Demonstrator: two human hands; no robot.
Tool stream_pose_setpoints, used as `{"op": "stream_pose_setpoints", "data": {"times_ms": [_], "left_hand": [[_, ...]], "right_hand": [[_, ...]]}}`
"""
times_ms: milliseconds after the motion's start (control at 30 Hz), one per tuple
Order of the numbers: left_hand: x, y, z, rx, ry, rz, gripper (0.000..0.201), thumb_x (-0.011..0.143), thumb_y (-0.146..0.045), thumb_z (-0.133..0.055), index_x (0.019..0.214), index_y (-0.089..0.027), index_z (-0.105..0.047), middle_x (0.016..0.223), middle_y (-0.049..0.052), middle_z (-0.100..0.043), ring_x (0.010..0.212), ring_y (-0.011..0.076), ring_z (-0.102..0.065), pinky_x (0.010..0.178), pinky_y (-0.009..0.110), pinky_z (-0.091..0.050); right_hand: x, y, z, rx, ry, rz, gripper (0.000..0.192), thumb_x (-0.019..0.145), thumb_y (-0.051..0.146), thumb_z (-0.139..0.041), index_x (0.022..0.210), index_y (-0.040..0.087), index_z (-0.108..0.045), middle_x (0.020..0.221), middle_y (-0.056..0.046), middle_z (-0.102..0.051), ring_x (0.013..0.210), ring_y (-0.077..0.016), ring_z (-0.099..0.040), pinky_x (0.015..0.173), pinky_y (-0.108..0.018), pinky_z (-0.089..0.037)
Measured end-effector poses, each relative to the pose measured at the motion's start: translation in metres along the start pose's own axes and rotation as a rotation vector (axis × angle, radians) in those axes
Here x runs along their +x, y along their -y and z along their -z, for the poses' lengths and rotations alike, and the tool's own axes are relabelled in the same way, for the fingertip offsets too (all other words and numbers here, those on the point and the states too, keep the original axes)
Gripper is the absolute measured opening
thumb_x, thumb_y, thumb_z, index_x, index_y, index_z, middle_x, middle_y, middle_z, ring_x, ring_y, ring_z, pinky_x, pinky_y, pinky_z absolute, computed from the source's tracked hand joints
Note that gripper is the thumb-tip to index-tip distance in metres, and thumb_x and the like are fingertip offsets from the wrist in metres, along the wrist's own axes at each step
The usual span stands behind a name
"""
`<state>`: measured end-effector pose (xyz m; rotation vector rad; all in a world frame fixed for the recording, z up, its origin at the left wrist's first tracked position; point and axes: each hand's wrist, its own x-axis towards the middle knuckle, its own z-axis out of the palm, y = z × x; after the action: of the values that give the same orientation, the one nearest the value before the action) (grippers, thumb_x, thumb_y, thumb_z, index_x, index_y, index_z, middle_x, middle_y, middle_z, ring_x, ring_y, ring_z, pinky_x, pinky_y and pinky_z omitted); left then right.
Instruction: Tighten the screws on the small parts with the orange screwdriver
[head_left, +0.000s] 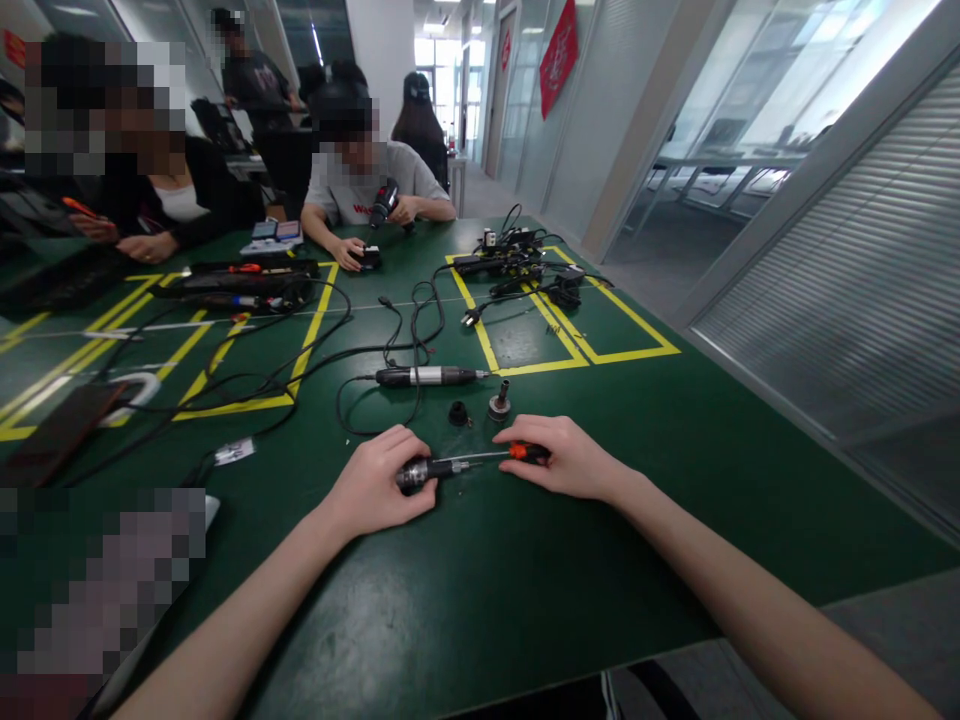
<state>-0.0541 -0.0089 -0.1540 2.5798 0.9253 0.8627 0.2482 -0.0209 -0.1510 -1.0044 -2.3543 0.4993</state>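
Note:
My left hand is closed around a dark cylindrical tool part, which lies level with its metal tip to the right. In my right hand is a screwdriver with an orange and black handle. Its thin shaft points left and runs along the upper side of the tool part; I cannot tell whether they touch. Just beyond my hands stand a small black ring-shaped part and a metal part with an upright stem. Farther back lies a black and silver pen-shaped electric tool with a cord.
Yellow tape rectangles mark the green table. Tangled black cables lie at the back right, and an open tool case at the back left. Across the table a person in a grey shirt holds a power drill. Another person sits at the left.

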Motion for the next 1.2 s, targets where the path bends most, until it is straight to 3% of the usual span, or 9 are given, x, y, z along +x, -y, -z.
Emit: {"op": "stream_pose_setpoints", "data": {"times_ms": [133,300,400,600,700,800,900,1067,1200], "left_hand": [[0.001,-0.002,0.001,0.009,0.015,0.019,0.009,0.081,-0.020,-0.066,0.090,-0.019,-0.065,0.084,0.004,-0.070,0.076,0.0186,-0.064,0.067,0.029,-0.053],[0.001,-0.001,0.000,0.006,0.006,0.012,0.008,0.081,-0.020,-0.066,0.088,-0.019,-0.066,0.083,0.004,-0.070,0.075,0.0181,-0.064,0.066,0.029,-0.053],[0.000,0.000,-0.002,0.006,-0.014,0.002,0.007,0.080,-0.019,-0.066,0.088,-0.019,-0.066,0.081,0.003,-0.069,0.074,0.0177,-0.064,0.066,0.028,-0.053],[0.000,0.000,-0.002,-0.005,-0.028,-0.007,0.007,0.080,-0.019,-0.067,0.087,-0.019,-0.066,0.080,0.003,-0.069,0.073,0.0177,-0.064,0.065,0.028,-0.052],[-0.001,0.001,-0.001,-0.013,-0.049,0.010,0.007,0.080,-0.020,-0.067,0.087,-0.019,-0.066,0.080,0.003,-0.069,0.073,0.0177,-0.065,0.067,0.029,-0.053],[-0.002,0.001,-0.001,-0.020,-0.066,0.020,0.007,0.080,-0.020,-0.067,0.087,-0.018,-0.067,0.081,0.004,-0.070,0.074,0.0178,-0.065,0.068,0.029,-0.054],[-0.002,0.000,-0.001,-0.027,-0.077,0.010,0.007,0.081,-0.021,-0.066,0.087,-0.018,-0.067,0.081,0.004,-0.070,0.074,0.0177,-0.065,0.068,0.029,-0.054],[-0.001,-0.001,-0.001,-0.025,-0.085,-0.008,0.007,0.081,-0.021,-0.066,0.088,-0.018,-0.067,0.080,0.004,-0.070,0.074,0.0179,-0.065,0.067,0.029,-0.054],[-0.002,0.000,-0.002,-0.026,-0.091,0.000,0.007,0.081,-0.022,-0.066,0.087,-0.018,-0.067,0.080,0.004,-0.069,0.074,0.0181,-0.065,0.068,0.029,-0.054]], "right_hand": [[0.001,0.004,0.002,0.069,0.014,-0.063,0.024,0.099,0.023,-0.057,0.112,0.018,-0.076,0.098,-0.009,-0.078,0.081,-0.0192,-0.072,0.080,-0.033,-0.058],[0.001,0.001,0.007,0.290,-0.017,-0.199,0.026,0.093,0.034,-0.071,0.113,0.019,-0.076,0.092,-0.006,-0.077,0.080,-0.0183,-0.072,0.074,-0.030,-0.058],[0.002,-0.001,0.006,0.296,-0.053,-0.230,0.029,0.089,0.040,-0.075,0.109,0.018,-0.078,0.084,-0.004,-0.076,0.070,-0.0164,-0.069,0.066,-0.028,-0.055],[0.003,0.003,0.007,0.323,-0.047,-0.266,0.030,0.100,0.034,-0.055,0.102,0.016,-0.078,0.077,-0.005,-0.075,0.062,-0.0136,-0.066,0.059,-0.025,-0.051],[0.004,0.003,0.007,0.481,-0.110,-0.348,0.028,0.089,0.037,-0.071,0.107,0.016,-0.077,0.076,-0.004,-0.075,0.062,-0.0143,-0.066,0.057,-0.026,-0.053],[0.006,0.004,0.005,0.610,-0.175,-0.448,0.033,0.076,0.043,-0.084,0.095,0.017,-0.075,0.075,-0.004,-0.076,0.061,-0.0153,-0.066,0.053,-0.026,-0.053],[0.008,0.007,0.004,0.596,-0.208,-0.488,0.033,0.078,0.048,-0.082,0.085,0.017,-0.073,0.072,-0.005,-0.074,0.056,-0.0138,-0.063,0.048,-0.024,-0.049],[0.007,0.009,0.002,0.474,-0.200,-0.490,0.043,0.094,0.056,-0.062,0.080,0.016,-0.071,0.060,0.000,-0.062,0.045,-0.0105,-0.053,0.043,-0.023,-0.040],[0.006,0.007,0.000,0.444,-0.257,-0.451,0.035,0.090,0.051,-0.069,0.088,0.017,-0.073,0.058,0.002,-0.060,0.050,-0.0127,-0.056,0.050,-0.025,-0.044]]}}
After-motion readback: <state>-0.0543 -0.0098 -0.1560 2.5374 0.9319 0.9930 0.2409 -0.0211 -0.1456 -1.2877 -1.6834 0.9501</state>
